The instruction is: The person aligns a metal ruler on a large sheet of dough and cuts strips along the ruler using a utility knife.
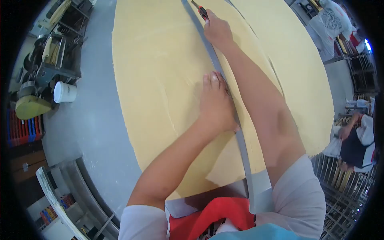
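Note:
My left hand (218,102) lies flat on a long metal straightedge (218,64), its fingers stretched out and pressing down. My right hand (219,31) is farther up, wrapped around a red and black utility knife (203,13) whose tip points away to the upper left. Under both hands spreads a large, thin, pale yellow sheet (156,80) that looks like rolled-out dough. The straightedge runs lengthwise over it to its near edge. To the right, a long split separates a wide section of the sheet (296,80).
The grey table (96,100) extends left of the sheet. A white bucket (65,92) and machinery (52,60) stand at the left. On the right are metal racks (340,192), a person in a dark apron (356,148) and another in white (334,20).

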`<action>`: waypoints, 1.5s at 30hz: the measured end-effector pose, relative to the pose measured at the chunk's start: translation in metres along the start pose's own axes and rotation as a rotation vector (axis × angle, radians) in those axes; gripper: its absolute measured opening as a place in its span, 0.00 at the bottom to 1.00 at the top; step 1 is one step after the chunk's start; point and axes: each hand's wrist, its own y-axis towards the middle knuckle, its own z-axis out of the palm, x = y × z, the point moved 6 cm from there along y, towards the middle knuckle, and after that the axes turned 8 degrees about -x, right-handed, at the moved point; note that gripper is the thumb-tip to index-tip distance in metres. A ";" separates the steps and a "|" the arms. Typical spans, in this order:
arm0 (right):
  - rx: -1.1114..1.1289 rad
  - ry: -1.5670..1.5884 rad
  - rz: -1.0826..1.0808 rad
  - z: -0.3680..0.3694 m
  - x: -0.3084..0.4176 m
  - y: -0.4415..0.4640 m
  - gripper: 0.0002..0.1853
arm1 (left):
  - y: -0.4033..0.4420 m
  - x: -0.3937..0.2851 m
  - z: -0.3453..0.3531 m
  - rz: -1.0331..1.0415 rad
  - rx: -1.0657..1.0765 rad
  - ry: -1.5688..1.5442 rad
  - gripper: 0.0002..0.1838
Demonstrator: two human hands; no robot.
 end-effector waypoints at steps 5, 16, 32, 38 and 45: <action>0.027 -0.066 0.005 0.041 -0.008 0.040 0.26 | 0.002 0.006 0.006 0.025 0.014 -0.040 0.68; 0.160 -0.080 -0.011 0.034 0.007 0.056 0.23 | 0.004 0.009 0.003 0.058 -0.012 0.018 0.64; 0.438 -0.292 -0.133 0.047 0.028 0.116 0.14 | 0.003 0.013 0.019 0.060 -0.036 0.042 0.65; 0.520 -0.276 -0.170 -0.023 0.032 0.033 0.16 | 0.000 0.007 0.017 0.051 -0.106 0.053 0.62; 0.473 -0.170 -0.126 -0.126 0.035 -0.096 0.16 | -0.001 0.002 0.017 0.063 -0.122 0.056 0.53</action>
